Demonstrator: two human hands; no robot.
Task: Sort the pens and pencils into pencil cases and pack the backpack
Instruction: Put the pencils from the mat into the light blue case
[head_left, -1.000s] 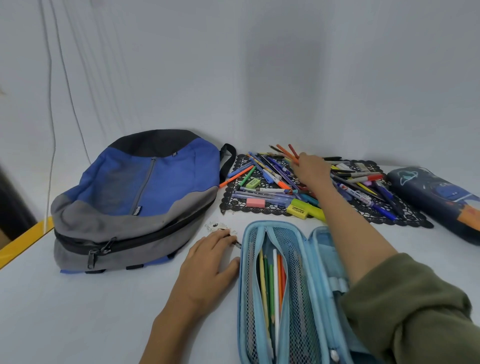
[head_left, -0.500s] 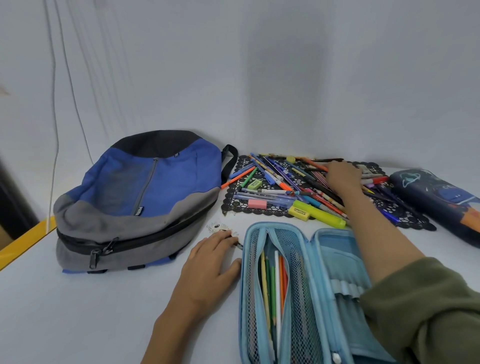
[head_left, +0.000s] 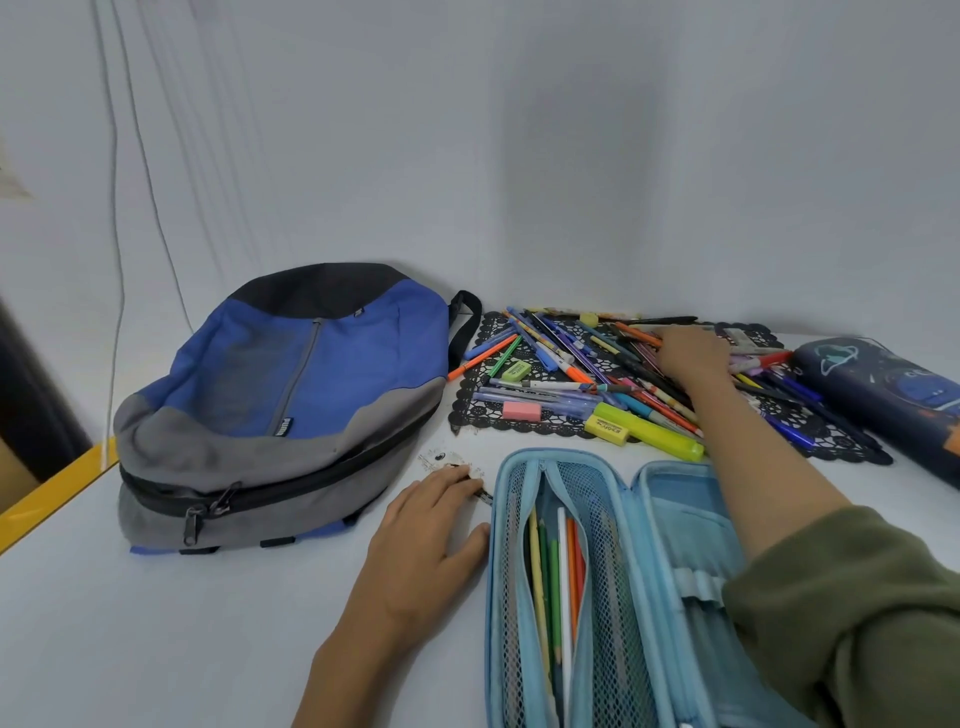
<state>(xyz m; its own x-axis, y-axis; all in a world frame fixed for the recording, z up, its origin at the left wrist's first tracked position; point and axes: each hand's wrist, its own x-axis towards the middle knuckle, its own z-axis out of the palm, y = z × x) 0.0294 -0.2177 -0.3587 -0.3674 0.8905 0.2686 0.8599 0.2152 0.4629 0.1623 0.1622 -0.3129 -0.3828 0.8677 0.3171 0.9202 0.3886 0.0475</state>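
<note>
A light blue pencil case (head_left: 654, 597) lies open in front of me, with several coloured pencils (head_left: 558, 577) inside its mesh pocket. My left hand (head_left: 426, 535) rests flat on the table beside the case's left edge. A heap of pens and pencils (head_left: 582, 364) lies on a black lace mat (head_left: 524, 423) further back. My right hand (head_left: 693, 356) reaches into the heap's right part, fingers down among the pens; whether it holds one is hidden. A blue and grey backpack (head_left: 291, 400) lies zipped at the left. A dark navy pencil case (head_left: 878, 387) lies at the right.
A pink eraser (head_left: 522, 410), a green eraser (head_left: 514, 370) and two yellow highlighters (head_left: 649, 428) lie on the mat's front part. A small white patterned tag (head_left: 441, 460) lies by my left fingertips. A yellow edge (head_left: 52, 493) borders the table at the left. White walls stand behind.
My right hand has moved rightward across the heap, from its middle to its right part. My left hand has stayed in place beside the open case.
</note>
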